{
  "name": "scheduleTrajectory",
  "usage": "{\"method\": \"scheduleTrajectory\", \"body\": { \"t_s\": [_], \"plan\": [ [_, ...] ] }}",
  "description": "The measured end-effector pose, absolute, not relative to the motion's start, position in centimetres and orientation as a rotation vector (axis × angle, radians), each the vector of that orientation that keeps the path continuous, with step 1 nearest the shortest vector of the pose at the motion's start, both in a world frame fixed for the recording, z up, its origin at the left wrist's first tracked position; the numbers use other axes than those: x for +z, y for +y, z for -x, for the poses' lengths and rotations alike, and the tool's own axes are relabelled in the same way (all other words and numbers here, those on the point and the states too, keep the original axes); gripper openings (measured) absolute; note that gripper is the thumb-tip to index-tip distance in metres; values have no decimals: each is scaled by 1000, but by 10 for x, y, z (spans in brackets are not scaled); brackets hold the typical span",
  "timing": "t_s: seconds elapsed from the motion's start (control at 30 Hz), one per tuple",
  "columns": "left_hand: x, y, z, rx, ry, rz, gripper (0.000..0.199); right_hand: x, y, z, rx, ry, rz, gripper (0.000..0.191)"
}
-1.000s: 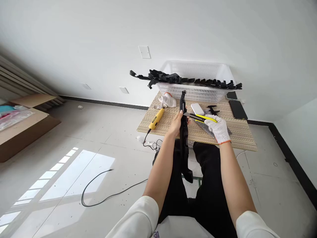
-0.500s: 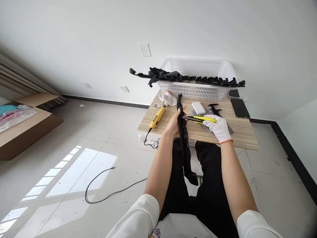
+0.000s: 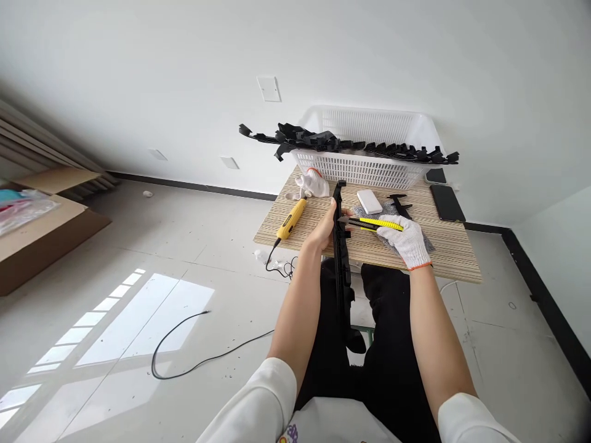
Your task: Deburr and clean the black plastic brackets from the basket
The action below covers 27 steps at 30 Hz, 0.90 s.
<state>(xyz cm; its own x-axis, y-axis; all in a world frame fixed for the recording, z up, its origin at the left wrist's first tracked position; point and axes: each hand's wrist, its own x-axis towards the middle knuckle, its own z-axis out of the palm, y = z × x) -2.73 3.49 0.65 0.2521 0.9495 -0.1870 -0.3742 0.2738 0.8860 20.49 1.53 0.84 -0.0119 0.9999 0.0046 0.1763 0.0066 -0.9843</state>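
Note:
My bare left hand (image 3: 327, 226) is wrapped round a long black plastic strip (image 3: 342, 264), which stands nearly lengthwise to me and reaches down over my lap. A white knit glove covers my right hand (image 3: 406, 240), closed on a yellow and black utility knife (image 3: 381, 224). The knife's blade points left and meets the strip beside my left fingers; whether it cuts in, I cannot tell. Just left of the strip lies a yellow corded power tool (image 3: 292, 219). Behind my right hand are a black caliper (image 3: 401, 204) and a grey cloth (image 3: 390, 209).
On the wooden table (image 3: 455, 255) lie a white box-shaped item (image 3: 369, 201), a black phone (image 3: 447, 203) and a crumpled white glove (image 3: 314, 183). A white basket (image 3: 369, 174) carries several black strips (image 3: 318, 140) across its rim. A black cable (image 3: 184, 376) trails over the floor.
The strip has turned slightly in my left hand, its lower end shifting left and its upper end right. The knife stays against it, its blade showing shorter. The whole view has shifted slightly.

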Motion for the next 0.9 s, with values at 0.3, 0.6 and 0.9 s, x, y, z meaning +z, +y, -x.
{"method": "scheduleTrajectory", "body": {
  "t_s": [0.3,0.6,0.9],
  "plan": [
    [13,29,26,1086,821,-731,59,12,14,-201,1198,-1231,1301,53],
    [7,31,19,1114,733,-691,56,15,12,-200,1158,-1237,1309,49],
    [6,31,21,1056,753,-705,50,12,14,-201,1221,-1269,1312,51]
  ]
}}
